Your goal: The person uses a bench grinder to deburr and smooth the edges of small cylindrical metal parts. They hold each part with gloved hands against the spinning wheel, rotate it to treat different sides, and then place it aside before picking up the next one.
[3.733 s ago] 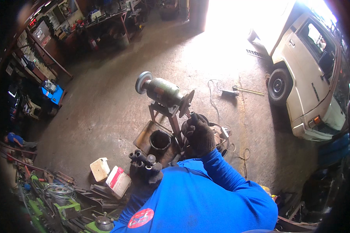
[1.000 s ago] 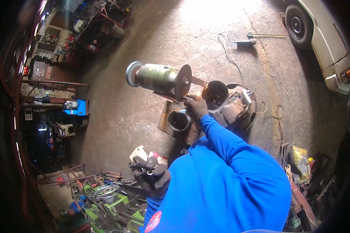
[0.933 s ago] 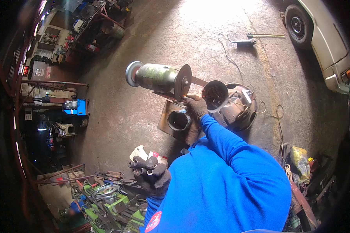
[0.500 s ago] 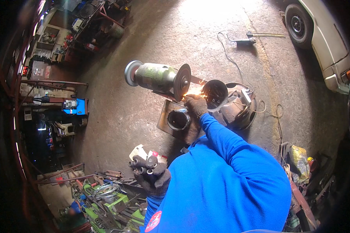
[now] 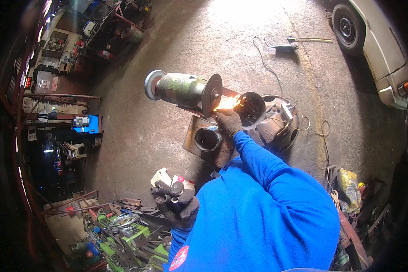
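Note:
My right hand [image 5: 230, 123], in a dark work glove, is closed at the right-hand disc [image 5: 212, 96] of a green bench grinder [image 5: 182, 89]. Bright sparks [image 5: 227, 103] spray from beside its fingertips. Whatever the fingers pinch is hidden by the glove and the glare. My left hand [image 5: 180, 209], also gloved, is held low on the left, its fingers curled around several short metal tubes [image 5: 166, 198]. Just right of the sparks a round metal container [image 5: 250, 109] has a few small pieces inside. Below the grinder, an open cylinder [image 5: 207, 138] stands on a metal plate [image 5: 192, 146].
A drum-like base with clutter [image 5: 276, 129] stands right of the container, a cable trailing off it. Farther away lie an angle grinder [image 5: 287, 48] and a long-handled hammer [image 5: 310, 40]. A vehicle [image 5: 381, 50] is at upper right. Scrap metal [image 5: 127, 235] fills the lower left.
The sparks are brighter and spread wider toward the container. My right hand has shifted very slightly at the disc; my left hand stays where it was with the tubes.

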The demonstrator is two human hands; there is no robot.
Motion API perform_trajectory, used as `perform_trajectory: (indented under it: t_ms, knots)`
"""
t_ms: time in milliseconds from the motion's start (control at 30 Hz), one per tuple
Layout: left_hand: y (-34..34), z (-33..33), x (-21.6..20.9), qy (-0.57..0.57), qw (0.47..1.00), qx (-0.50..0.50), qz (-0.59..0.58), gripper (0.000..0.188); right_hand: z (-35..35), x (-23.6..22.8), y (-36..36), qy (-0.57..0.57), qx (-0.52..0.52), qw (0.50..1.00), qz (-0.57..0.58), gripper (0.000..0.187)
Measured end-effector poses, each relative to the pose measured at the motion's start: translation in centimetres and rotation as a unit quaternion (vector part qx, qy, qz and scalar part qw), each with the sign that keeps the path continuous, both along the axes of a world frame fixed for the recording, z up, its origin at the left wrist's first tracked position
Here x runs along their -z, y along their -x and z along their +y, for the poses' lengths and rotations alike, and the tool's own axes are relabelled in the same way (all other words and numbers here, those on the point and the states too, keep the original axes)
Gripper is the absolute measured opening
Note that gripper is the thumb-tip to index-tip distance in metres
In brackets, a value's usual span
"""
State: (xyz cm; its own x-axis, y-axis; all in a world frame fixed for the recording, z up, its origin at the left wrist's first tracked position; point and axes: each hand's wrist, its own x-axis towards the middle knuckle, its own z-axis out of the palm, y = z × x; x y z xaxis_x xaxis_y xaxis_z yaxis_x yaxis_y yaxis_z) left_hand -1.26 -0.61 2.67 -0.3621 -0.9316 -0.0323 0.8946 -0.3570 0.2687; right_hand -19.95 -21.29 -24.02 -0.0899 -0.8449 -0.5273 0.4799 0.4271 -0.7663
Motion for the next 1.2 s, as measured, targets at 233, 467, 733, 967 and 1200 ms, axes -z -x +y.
perform_trajectory:
  t_ms: [233,467,733,967,1200]
  knots:
    - [0.2,-0.2,0.0,0.003,1.000,0.001,0.000,0.030,-0.1,1.2,0.0,0.010,0.003,1.000,-0.005,0.030]
    - [0.3,-0.2,0.0,0.003,1.000,-0.006,0.004,0.030,-0.3,1.3,0.0,0.008,0.003,1.000,-0.018,0.034]
    - [0.2,-0.4,0.2,0.003,1.000,-0.013,-0.001,0.030,-0.5,3.2,-0.3,0.026,0.004,0.997,-0.066,0.033]
    - [-2.0,-0.2,1.0,-0.024,0.998,0.052,0.006,0.030,-0.4,1.1,-0.2,-0.002,0.000,1.000,-0.016,0.035]
    - [0.5,-0.6,0.2,-0.012,0.999,-0.043,-0.001,0.037,-0.3,0.2,0.4,-0.038,-0.002,0.999,-0.028,0.032]
